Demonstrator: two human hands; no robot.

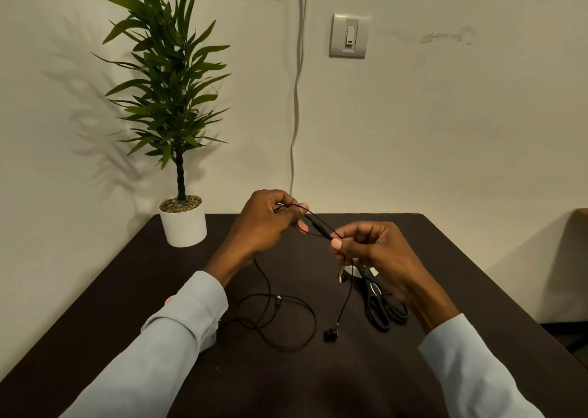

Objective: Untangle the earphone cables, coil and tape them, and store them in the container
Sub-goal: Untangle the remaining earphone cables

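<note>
A thin black earphone cable [288, 303] runs between both raised hands above the dark table [127, 277]. My left hand [267, 223] pinches one stretch of it near the inline remote [319, 228]. My right hand [372, 249] pinches the cable a little lower, to the right. From the right hand two ends hang down: a gold-tipped earbud [341, 277] and a black earbud [331, 335] that touches the table. The rest of the cable lies in loose loops on the table under my left forearm. A white object [210, 338] peeks out beneath my left sleeve.
Black scissors [381, 303] lie on the table under my right hand, with a small white thing [353, 270] beside their tip. A potted plant in a white pot [183, 223] stands at the far left corner. A wall with a switch stands right behind the table.
</note>
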